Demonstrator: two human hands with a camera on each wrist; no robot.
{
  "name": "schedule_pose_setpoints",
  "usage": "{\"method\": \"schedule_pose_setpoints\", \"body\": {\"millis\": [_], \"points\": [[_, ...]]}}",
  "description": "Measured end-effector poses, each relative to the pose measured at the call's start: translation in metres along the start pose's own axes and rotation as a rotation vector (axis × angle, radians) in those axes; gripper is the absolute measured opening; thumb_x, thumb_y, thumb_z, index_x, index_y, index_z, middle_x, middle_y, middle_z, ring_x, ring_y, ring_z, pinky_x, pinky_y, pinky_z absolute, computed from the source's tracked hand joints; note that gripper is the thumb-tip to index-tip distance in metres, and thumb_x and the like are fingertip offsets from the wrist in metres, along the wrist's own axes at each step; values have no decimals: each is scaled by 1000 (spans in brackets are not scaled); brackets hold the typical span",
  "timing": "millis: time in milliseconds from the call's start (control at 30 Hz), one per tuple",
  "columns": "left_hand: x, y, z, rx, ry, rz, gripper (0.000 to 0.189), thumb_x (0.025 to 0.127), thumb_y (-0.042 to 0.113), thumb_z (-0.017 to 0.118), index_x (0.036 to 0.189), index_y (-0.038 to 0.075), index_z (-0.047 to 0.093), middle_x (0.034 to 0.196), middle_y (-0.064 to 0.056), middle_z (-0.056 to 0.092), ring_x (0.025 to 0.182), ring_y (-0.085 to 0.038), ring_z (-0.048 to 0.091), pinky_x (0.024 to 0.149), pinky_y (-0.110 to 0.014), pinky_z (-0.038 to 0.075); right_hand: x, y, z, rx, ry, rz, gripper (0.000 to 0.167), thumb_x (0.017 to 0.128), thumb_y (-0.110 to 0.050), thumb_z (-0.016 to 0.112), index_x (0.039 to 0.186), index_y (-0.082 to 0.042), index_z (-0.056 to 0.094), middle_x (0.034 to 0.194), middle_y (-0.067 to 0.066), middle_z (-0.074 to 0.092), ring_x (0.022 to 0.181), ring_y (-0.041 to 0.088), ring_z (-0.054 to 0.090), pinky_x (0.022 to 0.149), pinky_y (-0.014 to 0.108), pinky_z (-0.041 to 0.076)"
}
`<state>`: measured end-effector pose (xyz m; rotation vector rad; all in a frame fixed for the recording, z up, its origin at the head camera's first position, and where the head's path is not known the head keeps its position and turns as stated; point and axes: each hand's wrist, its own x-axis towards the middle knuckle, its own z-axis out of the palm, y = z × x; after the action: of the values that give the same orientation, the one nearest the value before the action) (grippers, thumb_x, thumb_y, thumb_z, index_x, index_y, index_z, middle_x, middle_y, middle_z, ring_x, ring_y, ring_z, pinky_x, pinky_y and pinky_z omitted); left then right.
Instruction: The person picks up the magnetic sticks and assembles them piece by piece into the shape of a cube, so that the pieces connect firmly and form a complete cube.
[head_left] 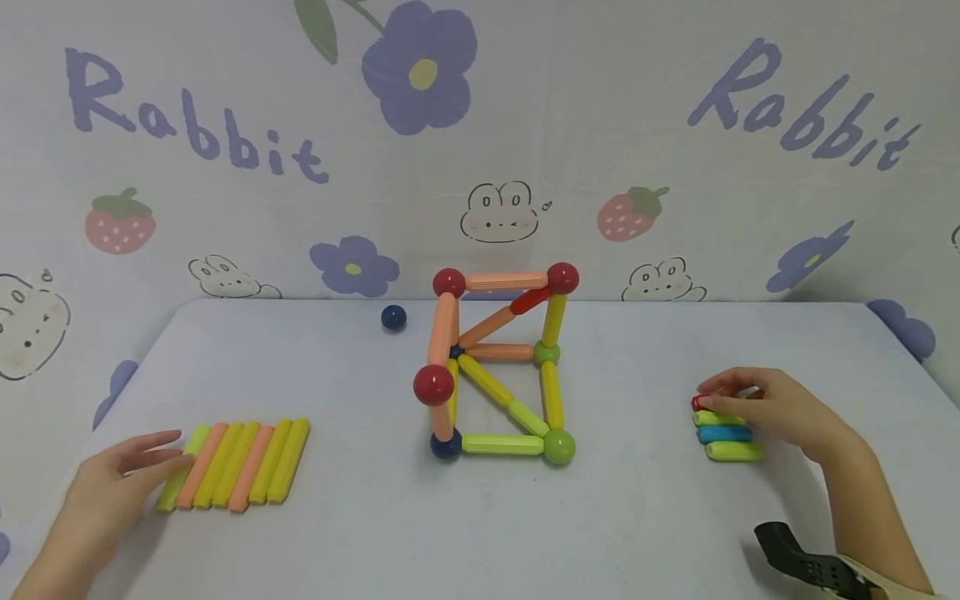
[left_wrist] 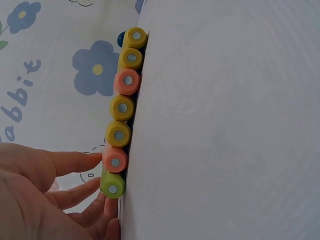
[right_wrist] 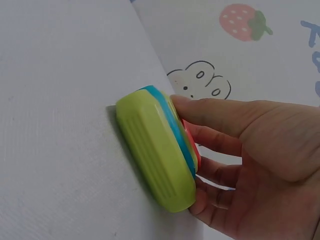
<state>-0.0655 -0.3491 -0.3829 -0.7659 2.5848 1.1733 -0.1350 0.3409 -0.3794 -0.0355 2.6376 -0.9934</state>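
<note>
Near the left edge of the white tabletop [head_left: 630, 517] lie seven long rods, four yellow [head_left: 288, 462], two orange [head_left: 251, 468] and one light green [head_left: 173, 493], and towards the right edge four short sticks, two light green [head_left: 735, 452], one blue [head_left: 724, 434] and one red [head_left: 698, 403]. Between the groups stands a rod-and-ball frame [head_left: 502, 444] with seven balls, a loose dark blue ball [head_left: 393, 317] beside it by the far edge. The rods' long axes run near to far, tilting right, the sticks' left to right; the left hand [head_left: 105, 492] and right hand [head_left: 791, 417], fingers loosely extended, touch the outer rods and the far sticks without gripping.
</note>
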Motion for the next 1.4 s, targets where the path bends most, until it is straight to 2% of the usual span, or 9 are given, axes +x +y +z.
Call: {"method": "schedule_pose_setpoints", "body": {"millis": [300,700,833,900,1000,1100,1233,1300,1400], "points": [[-1,2,-1,83,-64,37,72,105,37,65,154,-9,41,153,-37,45,142,-55,33,111,-70,39,2,0,3,-34,25,1,41,107,-30,64,125,8,67,109,12,67,100,28,53,75,32,46],[0,3,-1,41,-11,49,74,102,36,70,153,-9,44,148,-33,54,143,-50,37,108,-61,43,4,3,3,-30,22,-5,42,106,-27,65,127,9,65,108,13,65,98,27,51,71,30,46],[-4,8,0,31,38,46,71,102,38,70,153,-6,47,147,-31,54,135,-45,44,90,-37,53,5,2,4,-42,42,-23,39,107,-25,64,126,10,66,107,13,66,97,27,51,72,30,46],[-9,13,2,24,77,63,69,101,38,71,152,-4,50,148,-30,54,128,-39,52,78,-22,51,5,1,5,-46,58,-28,38,107,-24,63,125,10,65,108,16,66,98,28,52,73,31,46],[-21,24,6,27,104,109,66,102,40,71,151,0,54,146,-26,56,117,-29,59,66,-12,48,5,0,5,-59,87,-32,37,108,-23,63,125,10,65,111,19,66,98,30,53,73,31,46],[-35,36,14,20,89,191,60,102,39,71,149,3,57,144,-22,59,110,-17,60,68,-13,52,4,-3,5,-65,109,-27,37,108,-24,62,126,9,64,114,23,65,100,32,52,73,32,46],[-54,48,28,6,55,351,49,101,32,74,142,5,65,128,-5,70,98,4,57,74,-12,54,4,-8,6,-52,128,-27,42,108,-31,61,128,6,64,121,26,63,104,34,52,75,32,47],[-63,55,35,-15,19,395,46,100,29,75,139,5,67,125,-4,71,95,9,57,75,-14,56,4,-12,7,-47,136,-38,43,108,-33,61,129,4,65,125,26,63,106,34,54,76,30,48],[-76,68,47,-40,-21,445,42,99,22,76,137,5,69,124,-6,70,95,6,60,75,-18,57,3,-18,7,-37,146,-62,42,108,-33,61,129,3,64,125,25,64,106,33,57,76,27,50]]}}
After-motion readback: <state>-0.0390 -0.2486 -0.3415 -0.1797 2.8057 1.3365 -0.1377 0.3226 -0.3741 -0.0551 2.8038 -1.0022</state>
